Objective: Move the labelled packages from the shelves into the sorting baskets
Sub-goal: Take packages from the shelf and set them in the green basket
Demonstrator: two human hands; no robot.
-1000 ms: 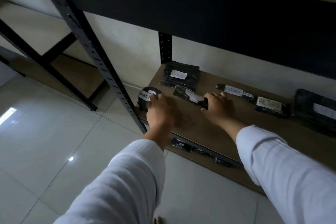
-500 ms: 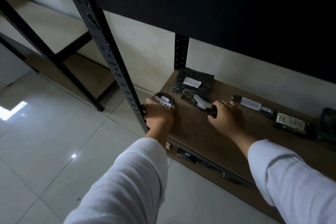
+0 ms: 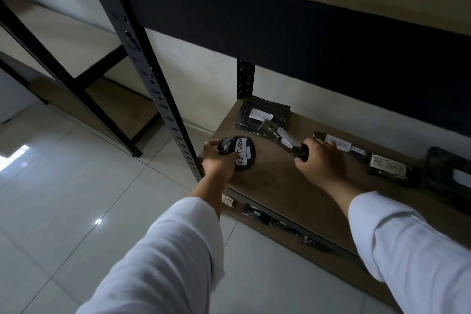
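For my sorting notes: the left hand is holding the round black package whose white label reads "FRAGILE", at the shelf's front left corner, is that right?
Not quite: the head view shows the label reads "RETURN". The rest holds: the left hand holds the round black package at the front left corner of the shelf.

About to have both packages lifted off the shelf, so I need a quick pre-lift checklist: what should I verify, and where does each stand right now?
1. Left hand grips the round package: ok, fingers curl round it.
2. Its label is readable: ok, it says RETURN.
3. Right hand holds the slim package: ok at its near end, though the grip is partly hidden.
4. Slim package free of the flat package behind it: not ok, its far end lies over that package's near edge.
5. Way out past the upright post: ok, but the left hand is close beside it.
6. Sorting basket ready: cannot tell, none in view.
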